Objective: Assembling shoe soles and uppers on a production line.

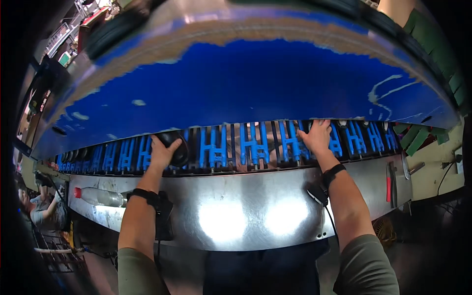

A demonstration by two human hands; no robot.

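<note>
My left hand [163,153] closes on a rounded, glossy black piece [181,151], perhaps a shoe, with the thumb lying over it. This piece sits among a row of upright blue brackets [212,151] in the long slot under the blue panel [236,83]. Farther right, my right hand [318,137] reaches to the same row with thumb and fingers apart. Its fingertips come up to the panel's lower edge, and nothing shows in its grasp. Dark bands circle both wrists.
A shiny metal ledge [246,189] runs in front of the slot. On it lie a clear bottle with a red cap [101,196] at left and a red-handled tool [389,187] at right. Cables hang from dark devices by both wrists. Another person [44,209] is at far left.
</note>
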